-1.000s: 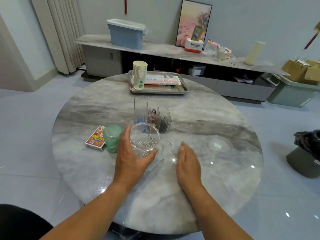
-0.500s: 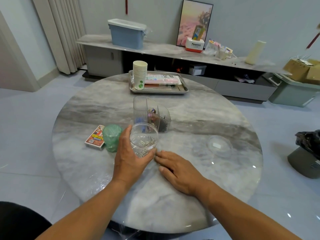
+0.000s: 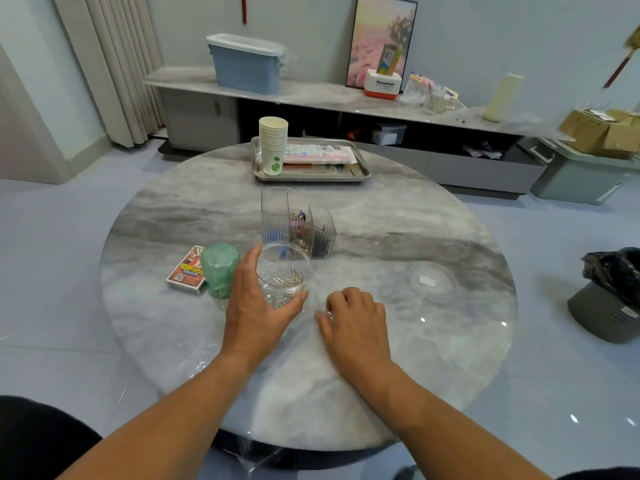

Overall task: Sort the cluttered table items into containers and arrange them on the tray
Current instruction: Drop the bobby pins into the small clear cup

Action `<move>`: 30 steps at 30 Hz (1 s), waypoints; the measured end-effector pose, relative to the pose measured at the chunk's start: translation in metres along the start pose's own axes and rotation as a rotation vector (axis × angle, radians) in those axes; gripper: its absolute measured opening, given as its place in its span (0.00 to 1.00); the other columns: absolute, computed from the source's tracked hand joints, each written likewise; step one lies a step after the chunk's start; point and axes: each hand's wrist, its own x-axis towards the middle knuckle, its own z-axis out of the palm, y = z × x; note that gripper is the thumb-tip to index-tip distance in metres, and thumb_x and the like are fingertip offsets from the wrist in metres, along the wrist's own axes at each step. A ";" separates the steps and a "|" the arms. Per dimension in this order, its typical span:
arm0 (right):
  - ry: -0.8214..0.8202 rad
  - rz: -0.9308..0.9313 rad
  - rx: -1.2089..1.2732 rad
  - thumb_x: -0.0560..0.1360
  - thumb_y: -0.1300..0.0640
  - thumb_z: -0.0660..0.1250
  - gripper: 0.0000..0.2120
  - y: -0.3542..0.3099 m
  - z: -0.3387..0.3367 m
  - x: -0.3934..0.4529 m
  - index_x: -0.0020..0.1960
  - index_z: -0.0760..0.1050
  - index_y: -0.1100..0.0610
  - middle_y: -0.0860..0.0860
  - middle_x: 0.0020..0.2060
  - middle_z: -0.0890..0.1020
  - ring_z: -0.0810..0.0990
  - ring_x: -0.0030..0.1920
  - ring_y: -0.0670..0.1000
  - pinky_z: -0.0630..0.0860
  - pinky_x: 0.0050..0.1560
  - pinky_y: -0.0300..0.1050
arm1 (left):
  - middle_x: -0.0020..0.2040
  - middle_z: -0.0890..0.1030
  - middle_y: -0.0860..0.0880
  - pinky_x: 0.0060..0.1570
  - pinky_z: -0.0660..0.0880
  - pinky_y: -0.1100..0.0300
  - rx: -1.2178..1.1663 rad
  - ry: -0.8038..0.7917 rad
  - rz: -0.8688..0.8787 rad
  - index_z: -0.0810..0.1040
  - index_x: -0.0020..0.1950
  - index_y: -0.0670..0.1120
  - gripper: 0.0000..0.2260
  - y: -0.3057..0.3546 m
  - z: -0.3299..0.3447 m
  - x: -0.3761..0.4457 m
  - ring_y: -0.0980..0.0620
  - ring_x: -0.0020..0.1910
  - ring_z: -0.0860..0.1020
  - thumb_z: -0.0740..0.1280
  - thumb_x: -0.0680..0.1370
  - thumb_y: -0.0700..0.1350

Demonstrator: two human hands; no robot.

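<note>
My left hand (image 3: pixel 258 306) grips a clear round jar (image 3: pixel 284 271) that stands on the marble table and holds several metal paper clips (image 3: pixel 289 282). Just right of the jar, my right hand (image 3: pixel 355 318) lies knuckles up on the table with its fingers curled under; a bit of metal shows at its fingertips, and what it holds is hidden. Behind the jar stands a clear divided organizer (image 3: pixel 298 221) with small coloured items. At the table's far side a metal tray (image 3: pixel 362 174) carries a stack of paper cups (image 3: pixel 273 143) and flat pink packets (image 3: pixel 317 154).
A green plastic cup (image 3: pixel 220 268) and a card box (image 3: pixel 187 270) sit left of my left hand. The jar's clear lid (image 3: pixel 433 280) lies to the right. Behind the table runs a low cabinet with a blue bin (image 3: pixel 246 64). A black-bagged waste bin (image 3: pixel 613 292) stands on the floor at right.
My right hand swept left across the loose clips toward the jar, then curled its fingers under. The loose clips on the table are no longer visible. My left hand kept hold of the jar.
</note>
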 end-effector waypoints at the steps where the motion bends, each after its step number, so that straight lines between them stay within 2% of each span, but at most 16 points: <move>1: 0.001 0.066 -0.060 0.79 0.44 0.60 0.10 0.005 -0.003 0.000 0.50 0.72 0.51 0.50 0.50 0.74 0.74 0.51 0.57 0.69 0.49 0.53 | 0.74 0.66 0.50 0.71 0.69 0.47 0.000 -0.004 0.010 0.57 0.79 0.51 0.47 0.000 0.001 0.000 0.51 0.75 0.67 0.80 0.68 0.55; 3: -0.017 0.150 -0.162 0.81 0.44 0.57 0.12 0.014 -0.009 0.002 0.55 0.72 0.51 0.53 0.52 0.74 0.73 0.53 0.58 0.70 0.47 0.53 | 0.74 0.66 0.51 0.72 0.68 0.53 -0.002 -0.014 0.028 0.57 0.79 0.51 0.47 0.002 0.002 0.000 0.51 0.74 0.67 0.80 0.68 0.55; 6: -0.120 0.116 -0.247 0.84 0.45 0.53 0.14 0.017 -0.013 0.006 0.60 0.71 0.53 0.54 0.55 0.73 0.74 0.55 0.58 0.69 0.39 0.49 | 0.75 0.65 0.52 0.73 0.62 0.63 0.019 -0.047 0.095 0.57 0.79 0.50 0.46 0.000 0.003 -0.002 0.53 0.75 0.65 0.79 0.68 0.56; 7: -0.129 0.087 -0.252 0.85 0.47 0.54 0.13 0.015 -0.014 0.006 0.59 0.72 0.54 0.54 0.54 0.75 0.75 0.53 0.57 0.68 0.36 0.48 | 0.76 0.65 0.51 0.74 0.60 0.64 0.034 -0.063 0.135 0.57 0.80 0.49 0.46 -0.001 0.004 -0.003 0.53 0.76 0.64 0.79 0.69 0.56; 10: -0.074 0.035 -0.292 0.78 0.55 0.71 0.07 0.010 -0.019 0.004 0.46 0.77 0.57 0.54 0.40 0.79 0.80 0.34 0.57 0.63 0.27 0.44 | 0.77 0.65 0.49 0.76 0.59 0.61 0.074 -0.111 0.248 0.59 0.80 0.46 0.46 -0.002 0.005 -0.004 0.52 0.77 0.63 0.79 0.69 0.54; 11: -0.100 0.016 -0.305 0.79 0.55 0.69 0.06 0.009 -0.018 0.004 0.47 0.76 0.57 0.54 0.40 0.79 0.80 0.35 0.58 0.63 0.29 0.45 | 0.77 0.65 0.49 0.76 0.60 0.59 0.084 -0.126 0.273 0.59 0.80 0.45 0.46 -0.001 0.006 -0.004 0.52 0.78 0.63 0.80 0.69 0.54; 13: -0.201 0.017 -0.264 0.86 0.50 0.53 0.12 0.014 -0.016 0.009 0.54 0.71 0.55 0.54 0.49 0.79 0.82 0.46 0.60 0.66 0.36 0.48 | 0.78 0.65 0.48 0.76 0.61 0.57 0.102 -0.145 0.302 0.58 0.80 0.45 0.47 0.000 0.006 -0.004 0.51 0.78 0.63 0.80 0.68 0.53; 14: -0.229 0.019 -0.238 0.86 0.48 0.49 0.15 0.017 -0.016 0.012 0.56 0.69 0.55 0.54 0.51 0.79 0.82 0.49 0.60 0.67 0.39 0.49 | 0.78 0.65 0.48 0.76 0.61 0.56 0.109 -0.148 0.306 0.58 0.81 0.45 0.48 0.001 0.006 -0.004 0.51 0.78 0.63 0.80 0.68 0.54; 16: -0.228 0.095 -0.104 0.86 0.47 0.50 0.15 0.020 -0.019 0.019 0.53 0.69 0.56 0.55 0.50 0.80 0.81 0.50 0.62 0.69 0.42 0.51 | 0.78 0.66 0.47 0.76 0.62 0.55 0.121 -0.150 0.308 0.57 0.81 0.44 0.48 0.001 0.004 -0.004 0.50 0.77 0.64 0.79 0.68 0.54; 18: -0.166 0.228 0.134 0.85 0.46 0.53 0.15 0.020 -0.028 0.027 0.46 0.67 0.55 0.55 0.45 0.80 0.79 0.47 0.62 0.67 0.42 0.50 | 0.78 0.65 0.47 0.76 0.63 0.54 0.133 -0.159 0.305 0.57 0.81 0.45 0.49 0.002 0.003 -0.004 0.50 0.77 0.64 0.80 0.68 0.54; 21: 0.055 0.335 0.486 0.83 0.45 0.56 0.19 0.006 -0.042 0.047 0.38 0.64 0.53 0.52 0.34 0.76 0.74 0.38 0.57 0.66 0.37 0.50 | 0.79 0.64 0.48 0.76 0.60 0.59 0.137 -0.181 0.290 0.55 0.82 0.46 0.50 0.004 0.003 -0.005 0.52 0.78 0.62 0.80 0.68 0.56; 22: 0.102 0.310 0.549 0.83 0.44 0.57 0.19 -0.004 -0.046 0.055 0.37 0.64 0.52 0.50 0.32 0.75 0.73 0.35 0.55 0.67 0.36 0.51 | 0.79 0.63 0.49 0.76 0.59 0.60 0.139 -0.194 0.287 0.54 0.82 0.46 0.51 0.004 0.004 -0.006 0.53 0.78 0.62 0.79 0.68 0.57; 24: 0.096 0.221 0.596 0.83 0.43 0.57 0.18 -0.025 -0.049 0.066 0.39 0.66 0.52 0.50 0.33 0.75 0.74 0.35 0.55 0.69 0.36 0.53 | 0.79 0.63 0.49 0.76 0.57 0.62 0.136 -0.213 0.279 0.54 0.82 0.47 0.51 0.004 0.003 -0.007 0.56 0.78 0.60 0.79 0.69 0.58; 28: -0.081 0.026 0.415 0.85 0.45 0.54 0.18 -0.046 -0.044 0.072 0.42 0.68 0.53 0.53 0.40 0.78 0.75 0.41 0.57 0.69 0.40 0.52 | 0.79 0.63 0.50 0.75 0.57 0.65 0.101 -0.234 0.212 0.54 0.82 0.48 0.50 0.007 0.002 -0.007 0.58 0.78 0.60 0.79 0.68 0.55; 30: -0.144 -0.080 0.351 0.85 0.48 0.53 0.19 -0.045 -0.044 0.072 0.37 0.67 0.52 0.52 0.36 0.77 0.75 0.39 0.56 0.69 0.40 0.51 | 0.79 0.63 0.50 0.74 0.56 0.68 0.090 -0.229 0.169 0.54 0.82 0.49 0.50 0.008 0.002 -0.006 0.56 0.77 0.61 0.79 0.67 0.53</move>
